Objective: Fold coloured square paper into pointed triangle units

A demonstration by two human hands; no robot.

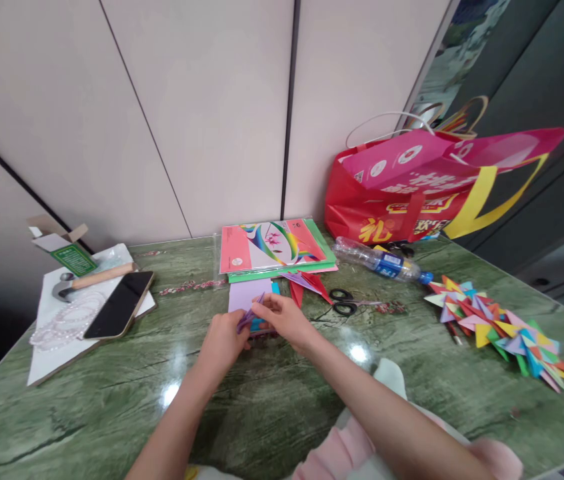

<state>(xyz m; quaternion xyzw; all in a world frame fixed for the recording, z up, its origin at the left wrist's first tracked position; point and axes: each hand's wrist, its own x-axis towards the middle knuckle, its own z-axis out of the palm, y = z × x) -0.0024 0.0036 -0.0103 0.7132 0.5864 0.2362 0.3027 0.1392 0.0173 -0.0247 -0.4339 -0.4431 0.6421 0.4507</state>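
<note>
Between my hands is a small piece of folded purple paper [251, 315], raised over the table. My left hand [226, 335] pinches its lower left side. From the upper right, the fingers of my right hand [282, 319] are curled against the same paper and partly cover it. Just behind lies a flat sheet of lilac paper [243, 293], with some blue paper [275, 288] peeking out beside it. Red and purple folded paper pieces [311, 287] rest to the right of my hands, near black-handled scissors [345, 302].
A pack of coloured paper [272, 247] lies at the back. Rightward are a plastic bottle [387, 263], a red gift bag [397, 193] and many-coloured folded paper stars [502, 327]. Leftward are a phone [119, 305], a hammer [95, 279], clear beads [69, 320] and a small box [69, 253].
</note>
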